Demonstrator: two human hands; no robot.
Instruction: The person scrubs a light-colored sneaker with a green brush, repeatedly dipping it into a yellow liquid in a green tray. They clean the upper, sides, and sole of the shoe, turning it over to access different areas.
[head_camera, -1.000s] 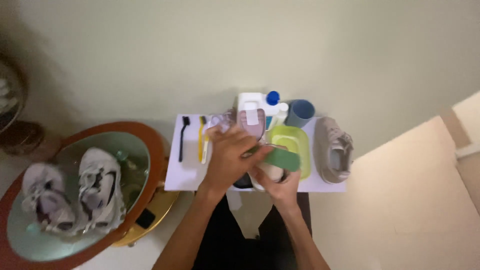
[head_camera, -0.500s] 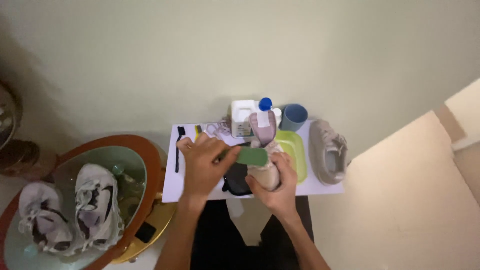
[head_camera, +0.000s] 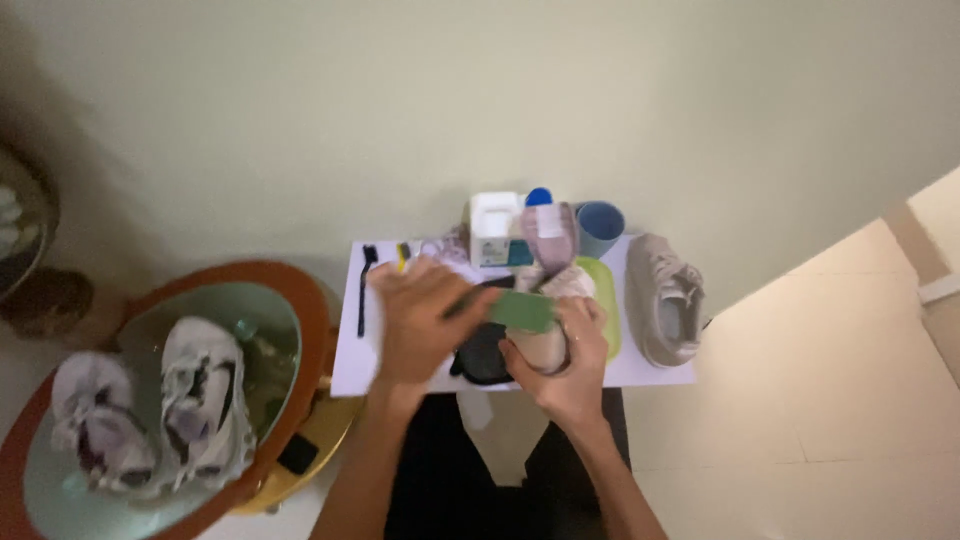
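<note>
My left hand (head_camera: 425, 320) grips a green brush or sponge (head_camera: 520, 311) and lays it across the pale shoe (head_camera: 553, 300) that my right hand (head_camera: 562, 365) holds from below over a small white table (head_camera: 655, 373). The shoe sits above a lime green tray (head_camera: 604, 305). A dark round thing (head_camera: 482, 352) lies under my hands.
On the table stand a white box (head_camera: 494, 228), a pink bottle with a blue cap (head_camera: 547, 225), a blue cup (head_camera: 599, 227), a black brush (head_camera: 364, 285) and a second grey shoe (head_camera: 667, 297). At the left, a basin of water (head_camera: 285, 320) holds two wet shoes (head_camera: 198, 395).
My left hand has slid left and down across the shoe with the green brush. The view has shifted slightly, so the table appears lower.
</note>
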